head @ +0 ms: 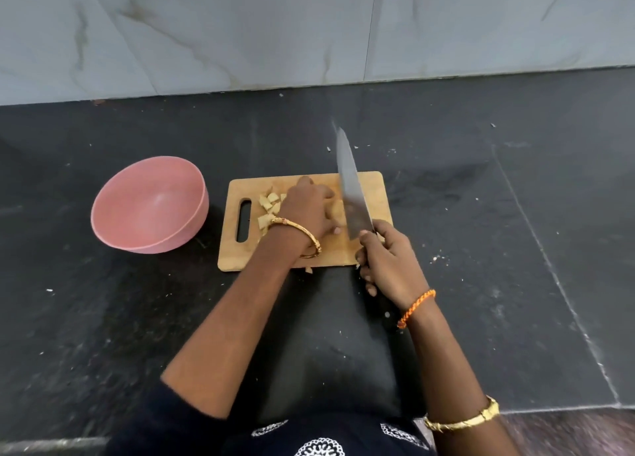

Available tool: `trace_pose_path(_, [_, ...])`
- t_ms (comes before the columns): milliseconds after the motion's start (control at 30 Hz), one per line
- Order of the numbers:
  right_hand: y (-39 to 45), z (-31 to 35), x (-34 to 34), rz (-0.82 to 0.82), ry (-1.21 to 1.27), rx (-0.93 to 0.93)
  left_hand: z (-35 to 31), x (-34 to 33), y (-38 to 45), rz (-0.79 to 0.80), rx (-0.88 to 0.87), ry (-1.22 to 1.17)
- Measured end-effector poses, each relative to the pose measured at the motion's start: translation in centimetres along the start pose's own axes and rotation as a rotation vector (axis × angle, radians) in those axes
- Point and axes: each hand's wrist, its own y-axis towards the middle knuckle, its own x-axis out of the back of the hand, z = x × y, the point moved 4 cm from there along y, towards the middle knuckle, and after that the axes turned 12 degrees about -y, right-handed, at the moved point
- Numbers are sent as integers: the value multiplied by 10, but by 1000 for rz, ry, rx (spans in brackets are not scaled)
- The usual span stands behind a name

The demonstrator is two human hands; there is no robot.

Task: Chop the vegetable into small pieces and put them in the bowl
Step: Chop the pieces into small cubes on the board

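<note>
A wooden cutting board (371, 187) lies on the dark counter. My left hand (309, 208) presses down on a pale vegetable piece (338, 211), mostly hidden under the fingers. My right hand (386, 259) grips the handle of a large knife (352, 187), whose blade points away from me and stands just right of the vegetable. Several small cut pieces (269, 204) lie on the board's left part, near its handle slot. The pink bowl (113, 211) stands left of the board and looks empty.
The dark stone counter (498, 232) carries small pale scraps, one (308, 270) just off the board's near edge. A marble wall (309, 32) rises behind. The counter's front edge runs below my arms.
</note>
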Motion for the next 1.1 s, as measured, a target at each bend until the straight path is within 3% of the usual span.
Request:
trace_pose_path(67, [4, 1, 0, 13, -83, -10, -2, -1, 1, 32, -53, 15])
trace_pose_path(300, [4, -6, 16, -122, -351, 8, 6, -7, 2, -90, -84, -130])
trace_pose_path(500, [4, 0, 15, -86, -447, 14, 9, -10, 4, -116, -68, -162])
trace_pose_path(833, [-1, 23, -11, -74, -825, -51, 10, -9, 4, -134, -59, -254])
trace_pose_path(1100, [-3, 28, -17, -18, -855, -45, 11, -11, 2, -175, -62, -273])
